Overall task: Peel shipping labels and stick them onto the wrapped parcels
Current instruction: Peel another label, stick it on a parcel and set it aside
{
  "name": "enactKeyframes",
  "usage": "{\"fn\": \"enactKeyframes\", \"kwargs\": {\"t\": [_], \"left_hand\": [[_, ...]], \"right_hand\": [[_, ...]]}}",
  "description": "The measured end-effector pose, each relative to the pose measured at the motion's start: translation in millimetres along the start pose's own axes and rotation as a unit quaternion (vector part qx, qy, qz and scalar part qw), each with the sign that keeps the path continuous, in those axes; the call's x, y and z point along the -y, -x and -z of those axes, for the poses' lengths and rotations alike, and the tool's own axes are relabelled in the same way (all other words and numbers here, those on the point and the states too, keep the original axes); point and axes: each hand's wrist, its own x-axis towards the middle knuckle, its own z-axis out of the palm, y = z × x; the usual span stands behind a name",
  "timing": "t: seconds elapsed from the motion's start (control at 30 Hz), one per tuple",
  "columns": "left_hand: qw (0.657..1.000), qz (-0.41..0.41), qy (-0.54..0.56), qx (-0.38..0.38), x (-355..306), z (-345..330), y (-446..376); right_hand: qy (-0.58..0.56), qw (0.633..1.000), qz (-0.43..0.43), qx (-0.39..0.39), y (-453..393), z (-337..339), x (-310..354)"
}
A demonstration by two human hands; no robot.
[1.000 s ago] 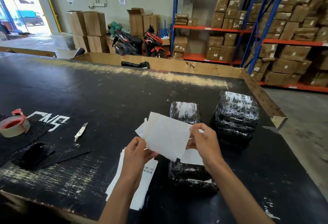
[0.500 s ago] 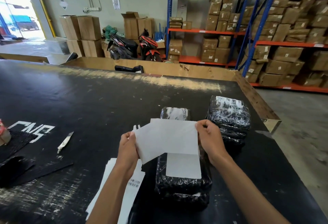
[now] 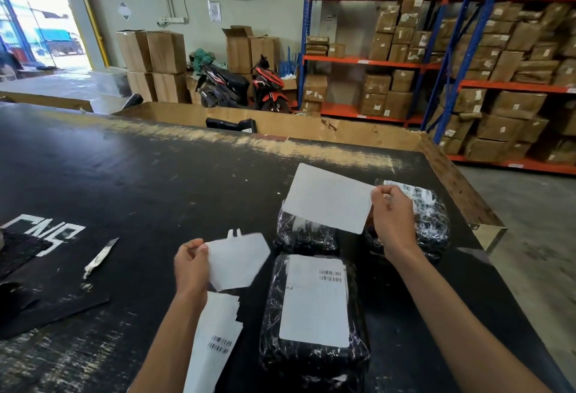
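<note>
My right hand (image 3: 393, 220) pinches a blank white sheet (image 3: 327, 198) by its right edge and holds it above the far parcels. My left hand (image 3: 190, 265) grips a second white sheet (image 3: 237, 260) by its left edge, lower and to the left. I cannot tell which sheet is the label and which the backing. Between my arms lies a black wrapped parcel (image 3: 314, 358) with a barcoded label (image 3: 314, 302) on its top. A stack of labels (image 3: 215, 342) lies under my left forearm. More black parcels lie behind (image 3: 304, 235) and at right (image 3: 431, 221).
A small knife (image 3: 99, 257) lies on the black table (image 3: 149, 180) to the left, near a black mat (image 3: 21, 249). The table's right edge (image 3: 458, 187) is close to the parcels. Cardboard boxes, two scooters and orange racking stand beyond the table.
The two sheets, held together before, have come apart: my right hand has carried one up and to the right, my left holds the other lower left. The labelled parcel top is now uncovered.
</note>
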Motion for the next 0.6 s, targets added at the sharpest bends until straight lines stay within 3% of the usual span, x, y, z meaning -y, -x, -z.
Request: {"fn": "enactKeyframes", "kwargs": {"t": [0.13, 0.27, 0.37, 0.47, 0.6], "left_hand": [[0.998, -0.010, -0.027, -0.051, 5, -18, -18], [0.989, -0.054, -0.130, -0.034, 4, -35, -39], [0.964, -0.088, -0.251, -0.013, 20, -41, -52], [0.914, -0.102, -0.392, -0.006, 42, -40, -56], [0.910, -0.105, -0.401, -0.020, 47, -41, -53]], "right_hand": [[0.015, 0.999, -0.011, 0.036, -1, -14, -9], [0.012, 0.998, -0.025, 0.064, 0, -28, -18], [0.014, 0.996, -0.025, 0.079, 1, -37, -23], [0.014, 0.995, -0.026, 0.093, 2, -45, -27], [0.022, 0.995, -0.018, 0.097, 1, -50, -33]]}}
